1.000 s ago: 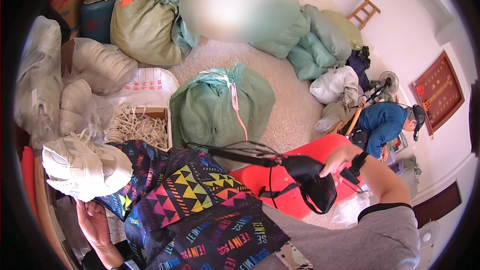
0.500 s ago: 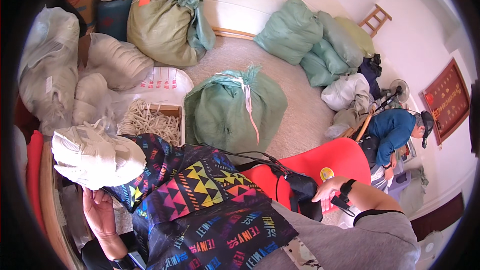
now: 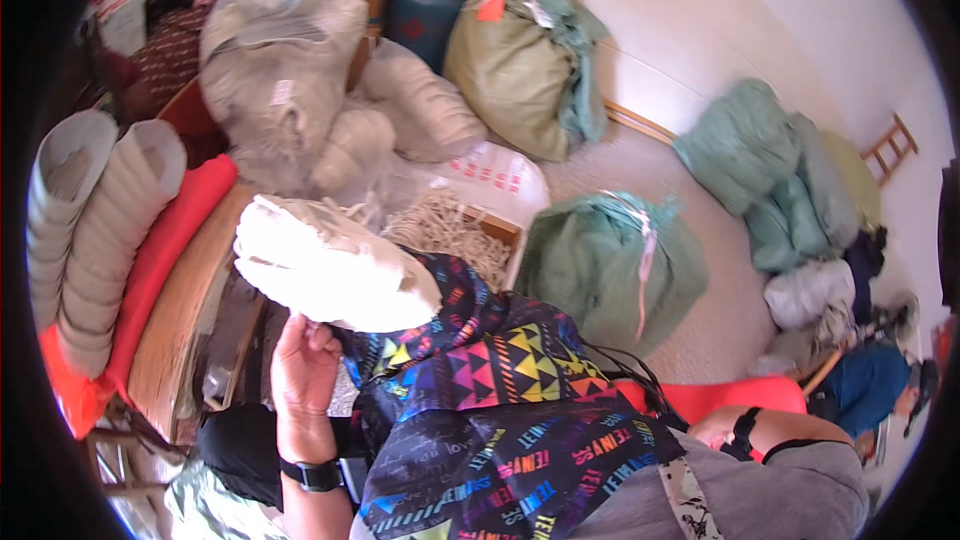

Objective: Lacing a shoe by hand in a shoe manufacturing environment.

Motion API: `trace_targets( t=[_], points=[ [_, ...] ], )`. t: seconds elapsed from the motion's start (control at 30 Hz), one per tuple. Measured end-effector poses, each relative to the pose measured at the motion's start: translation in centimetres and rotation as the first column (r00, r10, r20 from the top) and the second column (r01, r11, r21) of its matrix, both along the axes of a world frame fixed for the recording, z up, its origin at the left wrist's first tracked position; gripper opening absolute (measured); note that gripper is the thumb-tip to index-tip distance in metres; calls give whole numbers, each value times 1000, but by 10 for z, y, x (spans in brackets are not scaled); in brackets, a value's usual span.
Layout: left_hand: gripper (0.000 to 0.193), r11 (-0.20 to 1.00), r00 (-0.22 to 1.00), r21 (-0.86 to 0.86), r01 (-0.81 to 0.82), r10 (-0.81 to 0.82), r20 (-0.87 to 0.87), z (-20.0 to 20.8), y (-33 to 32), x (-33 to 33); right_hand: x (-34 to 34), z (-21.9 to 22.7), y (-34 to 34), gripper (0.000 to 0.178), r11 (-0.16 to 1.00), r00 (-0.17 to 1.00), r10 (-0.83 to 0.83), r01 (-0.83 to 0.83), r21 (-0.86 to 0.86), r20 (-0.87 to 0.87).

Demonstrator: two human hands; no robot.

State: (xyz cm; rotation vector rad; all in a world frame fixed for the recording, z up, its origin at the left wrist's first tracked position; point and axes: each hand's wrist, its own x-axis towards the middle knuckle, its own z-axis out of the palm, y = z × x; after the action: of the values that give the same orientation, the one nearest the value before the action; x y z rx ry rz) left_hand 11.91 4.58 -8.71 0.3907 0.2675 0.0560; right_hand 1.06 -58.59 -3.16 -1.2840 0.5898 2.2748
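Note:
A white sneaker lies sideways on my lap, over the dark apron with bright triangles. Below its edge is my left hand, its fingers curled and the fingertips pressed against the shoe's underside. My right hand is low on the right, close to my body and beside the red chair. Its fingers are mostly hidden by the apron and my side, so I cannot see whether it holds anything.
A box of white laces stands beyond my knees, next to a tied green sack. On the left, stacked beige shoe parts lean by a red cloth and a wooden table edge. A person in blue bends at far right.
My view has swung left, bringing the stacked parts and table into sight. My right hand has drawn back from the black pouch on the red chair. The left stays at the sneaker.

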Motion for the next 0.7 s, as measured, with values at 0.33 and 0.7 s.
trace_targets(
  t=[0.33, 0.7],
  points=[
    [15, 976, 986, 144, -164, 166, -1, 11, -7, -40, 206, -2, 137, 27, 921, 29, 91, -384, -73, 995],
    [14, 877, 915, 313, -365, 399, -52, 42, -49, -71, 316, 35, 503, 26, 413, 345, -669, -564, 715, 658]
  ],
)
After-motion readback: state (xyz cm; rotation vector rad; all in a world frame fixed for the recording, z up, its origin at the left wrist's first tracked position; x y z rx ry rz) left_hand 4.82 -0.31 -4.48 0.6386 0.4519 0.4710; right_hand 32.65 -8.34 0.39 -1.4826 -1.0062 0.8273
